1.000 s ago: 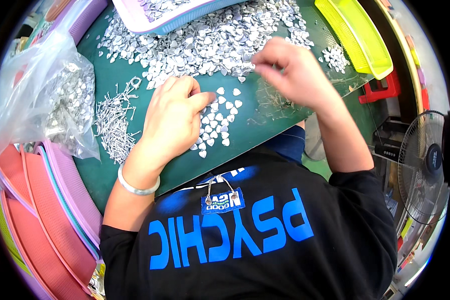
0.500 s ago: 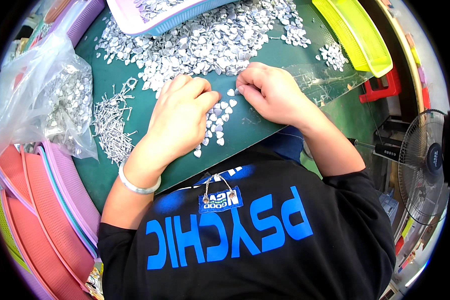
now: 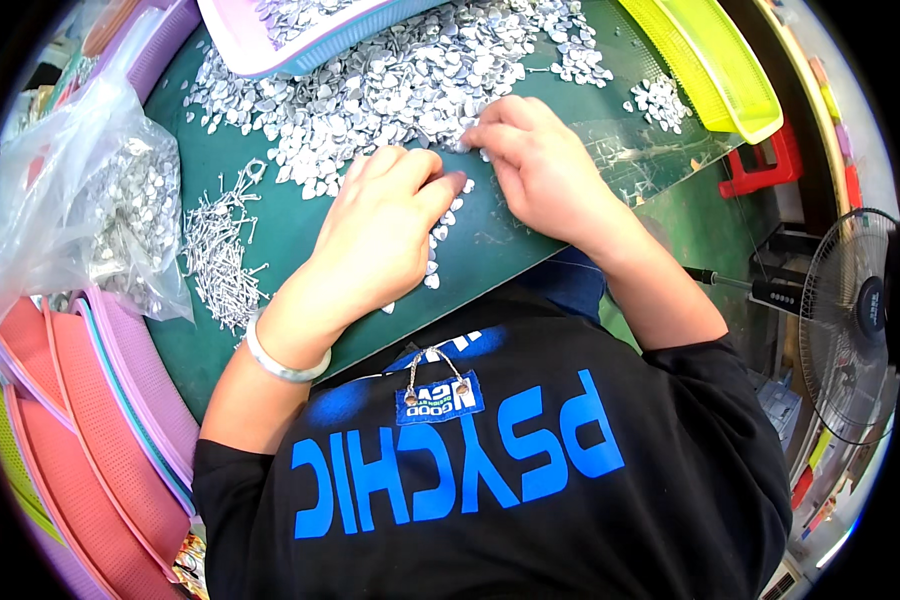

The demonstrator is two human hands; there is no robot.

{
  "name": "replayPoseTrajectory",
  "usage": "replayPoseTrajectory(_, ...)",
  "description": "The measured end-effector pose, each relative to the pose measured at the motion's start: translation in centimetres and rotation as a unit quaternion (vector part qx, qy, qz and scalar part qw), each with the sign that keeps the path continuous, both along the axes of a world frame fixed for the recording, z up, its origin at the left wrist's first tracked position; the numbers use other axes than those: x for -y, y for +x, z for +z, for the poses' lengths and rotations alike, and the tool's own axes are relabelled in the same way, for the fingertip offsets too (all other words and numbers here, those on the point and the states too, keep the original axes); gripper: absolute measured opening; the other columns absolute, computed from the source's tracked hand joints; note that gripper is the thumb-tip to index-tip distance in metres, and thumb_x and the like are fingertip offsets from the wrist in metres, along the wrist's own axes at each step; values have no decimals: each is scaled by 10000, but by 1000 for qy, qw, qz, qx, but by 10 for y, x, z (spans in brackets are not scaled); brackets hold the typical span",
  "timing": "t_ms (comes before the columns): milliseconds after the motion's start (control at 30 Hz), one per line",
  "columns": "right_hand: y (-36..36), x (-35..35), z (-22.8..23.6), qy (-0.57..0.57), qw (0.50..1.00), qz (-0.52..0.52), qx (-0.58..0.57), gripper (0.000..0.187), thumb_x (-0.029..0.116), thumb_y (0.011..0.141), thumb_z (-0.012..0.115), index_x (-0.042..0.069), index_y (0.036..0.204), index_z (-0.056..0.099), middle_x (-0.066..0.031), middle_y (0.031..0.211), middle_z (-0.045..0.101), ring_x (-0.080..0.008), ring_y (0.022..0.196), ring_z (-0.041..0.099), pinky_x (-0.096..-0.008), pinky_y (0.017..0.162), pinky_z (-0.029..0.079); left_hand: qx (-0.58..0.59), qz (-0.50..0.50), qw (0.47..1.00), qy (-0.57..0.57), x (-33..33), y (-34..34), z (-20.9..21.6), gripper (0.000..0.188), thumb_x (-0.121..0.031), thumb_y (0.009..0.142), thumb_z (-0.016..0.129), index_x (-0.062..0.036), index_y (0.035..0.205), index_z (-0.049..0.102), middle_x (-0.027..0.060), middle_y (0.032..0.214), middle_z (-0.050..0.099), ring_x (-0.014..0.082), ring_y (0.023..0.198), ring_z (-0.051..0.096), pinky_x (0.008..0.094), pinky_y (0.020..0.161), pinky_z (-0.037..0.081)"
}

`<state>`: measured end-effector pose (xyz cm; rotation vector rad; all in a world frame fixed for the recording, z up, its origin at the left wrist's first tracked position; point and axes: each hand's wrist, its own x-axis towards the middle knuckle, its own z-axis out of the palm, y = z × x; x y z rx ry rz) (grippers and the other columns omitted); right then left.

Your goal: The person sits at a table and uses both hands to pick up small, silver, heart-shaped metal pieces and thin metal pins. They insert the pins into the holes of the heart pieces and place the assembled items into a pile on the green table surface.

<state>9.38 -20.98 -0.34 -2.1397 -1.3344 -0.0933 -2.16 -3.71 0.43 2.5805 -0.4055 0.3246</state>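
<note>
Hearts (image 3: 440, 232), silvery, lie beside the left hand (image 3: 380, 228) near the front edge of the tabletop (image 3: 475, 248); the right hand (image 3: 542, 165) meets a heap (image 3: 400, 95); I can't tell either grip.

The bare left hand (image 3: 388, 228) is loosely curled, knuckles up, its thumb (image 3: 450, 187) pointing rightward. Just beyond that thumb, the bare right hand (image 3: 545, 172) bends its fingers inward; their tips blur. Behind each grip, a bare forearm, left (image 3: 255, 405) and right (image 3: 660, 285), slants outward, elbow bent.
</note>
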Motion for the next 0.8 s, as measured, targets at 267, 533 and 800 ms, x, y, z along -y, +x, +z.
replayPoseTrajectory(267, 4, 1, 1, -1, 1000, 29, -2, 250, -43, 791, 590, 39, 1012, 672, -94, 974, 586, -297, 938, 552, -377, 824, 471, -20, -30, 998, -46, -12, -2, 0, 357, 71, 683, 532, -29, 984, 695, 98, 911, 598, 294, 879, 548, 374, 831, 443)
replayPoseTrajectory(533, 0, -7, 0, 11, 1000, 29, -3, 103, 70, 760, 670, 58, 861, 677, -98, 887, 583, -315, 901, 555, -402, 809, 473, 12, 134, 991, -16, -11, 6, -2, 148, -48, 765, 623, -56, 890, 701, 95, 820, 605, 299, 849, 574, 408, 775, 469)
replayPoseTrajectory(800, -7, -11, 2, -13, 999, 41, 3, 64, 105, 768, 681, 60, 809, 663, -92, 834, 564, -304, 863, 560, -401, 770, 470, -24, 172, 985, 4, -2, 15, -4, 96, -137, 767, 677, -77, 839, 696, 83, 832, 615, 297, 876, 584, 418, 779, 485)
